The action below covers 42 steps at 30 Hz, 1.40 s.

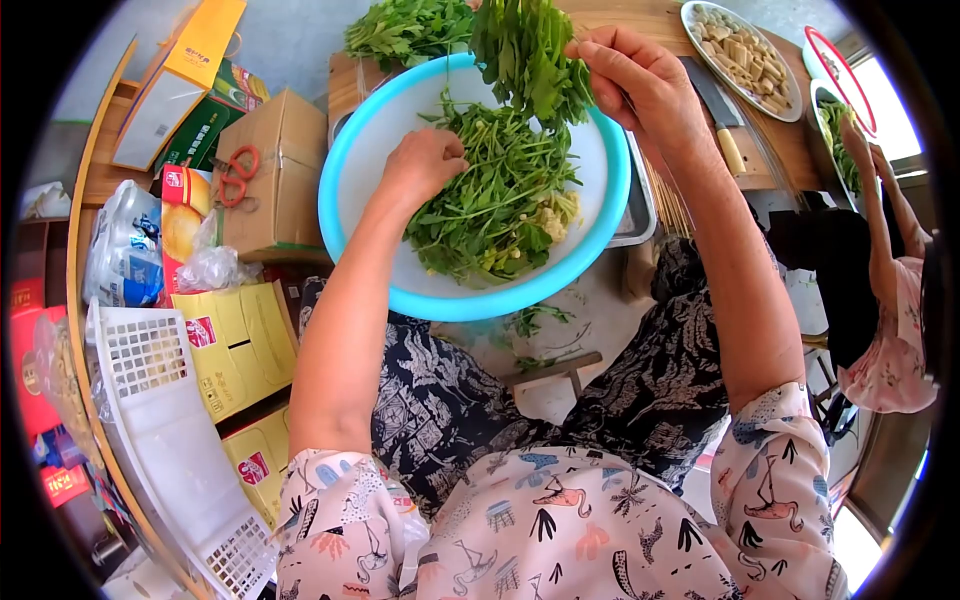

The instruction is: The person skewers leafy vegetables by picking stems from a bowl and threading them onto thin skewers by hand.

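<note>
A pale blue-grey wall (pixel 300 45) rises behind the wooden table (pixel 625 12). Along the left I see a wooden shelf (pixel 95 192), crowded with a brown carton (pixel 285 170), 2 yellow boxes (pixel 240 350) and a white crate (pixel 160 420) with gridded ends. Red packs (pixel 25 340) show in the dimmer stretch beyond its edge. Light glares white at the window (pixel 890 110), upper right, and a 2nd bright patch (pixel 858 545) sits low on that side. The floor (pixel 605 330) is pale; against it shows a wooden bar (pixel 545 370), part of what I can't tell.
</note>
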### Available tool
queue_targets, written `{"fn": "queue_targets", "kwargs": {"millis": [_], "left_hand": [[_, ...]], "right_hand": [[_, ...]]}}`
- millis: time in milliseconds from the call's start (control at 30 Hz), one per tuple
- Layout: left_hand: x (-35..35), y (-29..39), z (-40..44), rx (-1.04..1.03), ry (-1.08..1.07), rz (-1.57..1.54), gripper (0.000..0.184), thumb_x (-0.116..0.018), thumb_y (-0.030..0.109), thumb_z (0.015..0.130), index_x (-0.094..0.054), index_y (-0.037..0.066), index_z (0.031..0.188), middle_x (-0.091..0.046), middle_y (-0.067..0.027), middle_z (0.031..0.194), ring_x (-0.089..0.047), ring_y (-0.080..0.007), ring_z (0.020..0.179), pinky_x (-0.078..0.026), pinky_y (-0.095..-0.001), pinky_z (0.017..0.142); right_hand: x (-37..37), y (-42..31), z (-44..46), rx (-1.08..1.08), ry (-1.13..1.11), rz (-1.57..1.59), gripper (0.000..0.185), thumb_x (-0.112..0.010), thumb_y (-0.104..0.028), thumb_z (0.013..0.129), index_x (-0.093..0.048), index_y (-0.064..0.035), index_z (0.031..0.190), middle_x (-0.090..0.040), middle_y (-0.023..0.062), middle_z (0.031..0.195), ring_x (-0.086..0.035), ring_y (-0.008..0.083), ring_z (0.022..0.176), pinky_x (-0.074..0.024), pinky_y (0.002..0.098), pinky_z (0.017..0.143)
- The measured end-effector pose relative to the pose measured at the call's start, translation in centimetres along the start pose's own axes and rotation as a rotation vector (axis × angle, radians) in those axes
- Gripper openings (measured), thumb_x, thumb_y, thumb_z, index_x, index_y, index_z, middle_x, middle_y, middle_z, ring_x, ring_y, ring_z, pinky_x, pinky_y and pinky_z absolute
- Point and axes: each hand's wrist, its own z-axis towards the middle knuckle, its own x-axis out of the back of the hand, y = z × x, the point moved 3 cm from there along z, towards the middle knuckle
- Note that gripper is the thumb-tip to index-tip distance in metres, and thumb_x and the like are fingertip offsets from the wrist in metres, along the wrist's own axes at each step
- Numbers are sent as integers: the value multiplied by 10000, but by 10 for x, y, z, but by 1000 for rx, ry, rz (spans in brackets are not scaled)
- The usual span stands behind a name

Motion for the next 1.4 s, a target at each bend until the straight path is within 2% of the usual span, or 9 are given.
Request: {"fn": "queue_targets", "kwargs": {"millis": [167, 333, 533, 600, 633, 767, 1000, 1067, 1400], "left_hand": [[4, -3, 2, 7, -44, 26, 152, -662, 125, 744, -682, 66, 883, -671, -106, 831, -631, -254, 817, -481, -351, 734], [23, 4, -3, -63, -43, -599, 112, -644, 67, 783, -648, 37, 891, -631, -3, 827, -557, -81, 766, -440, -241, 691], [53, 14, -19, -156, 81, -940, 79, -614, 85, 846, -620, 52, 918, -643, -34, 896, -575, -109, 793, -425, -255, 825], [64, 7, -22, -184, 182, -1267, 111, -599, 113, 880, -604, 54, 974, -636, -41, 882, -585, -133, 795, -444, -283, 812], [70, 4, -23, -164, 241, -1366, 141, -615, 97, 874, -604, 34, 999, -630, -45, 843, -592, -143, 782, -465, -258, 720], [80, -21, -23, -121, 315, -1537, 176, -596, 65, 881, -584, 24, 1052, -584, -40, 827, -545, -140, 724, -457, -253, 668], [77, -25, -27, 16, 337, -1472, 213, -606, 60, 875, -572, -13, 1072, -613, -69, 915, -587, -132, 821, -493, -240, 744], [78, -24, -28, 39, 365, -1501, 180, -632, 32, 848, -589, -28, 1012, -633, -94, 880, -615, -169, 823, -506, -278, 750], [77, -18, -31, 35, 315, -1600, 140, -627, 77, 868, -595, -3, 978, -608, -68, 855, -572, -148, 748, -476, -262, 666]], "right_hand": [[0, -5, -1, -13, 9, 15, 173, -546, -175, 919, -622, -22, 944, -452, -50, 566, -345, 19, 453, -268, 178, 413], [0, -4, 0, -6, -6, 27, 160, -553, -170, 914, -624, -28, 927, -459, -45, 570, -344, 18, 452, -258, 183, 406], [-6, -4, 0, -52, 4, 18, 161, -549, -170, 914, -616, -24, 926, -453, -49, 562, -342, 17, 451, -246, 182, 404], [-9, -5, -1, -49, -10, 9, 163, -548, -171, 915, -615, -23, 923, -452, -51, 561, -341, 16, 450, -244, 181, 404], [-10, -6, -1, -48, -18, -1, 166, -547, -173, 915, -613, -21, 921, -452, -53, 560, -340, 16, 449, -241, 181, 405], [-21, -5, -4, -97, -32, -42, 167, -546, -177, 917, -610, -23, 906, -450, -58, 557, -342, 14, 446, -243, 180, 403], [-46, -1, -14, -200, -152, -5, 129, -545, -140, 920, -595, -25, 889, -448, -55, 570, -372, 14, 473, -261, 174, 417], [-52, -1, -17, -209, -184, 5, 126, -543, -130, 920, -593, -20, 884, -447, -53, 576, -376, 16, 481, -266, 175, 422], [-70, 10, -21, -249, -294, -4, 98, -550, -90, 909, -571, -5, 866, -441, -55, 574, -371, 22, 485, -278, 200, 424]]}}
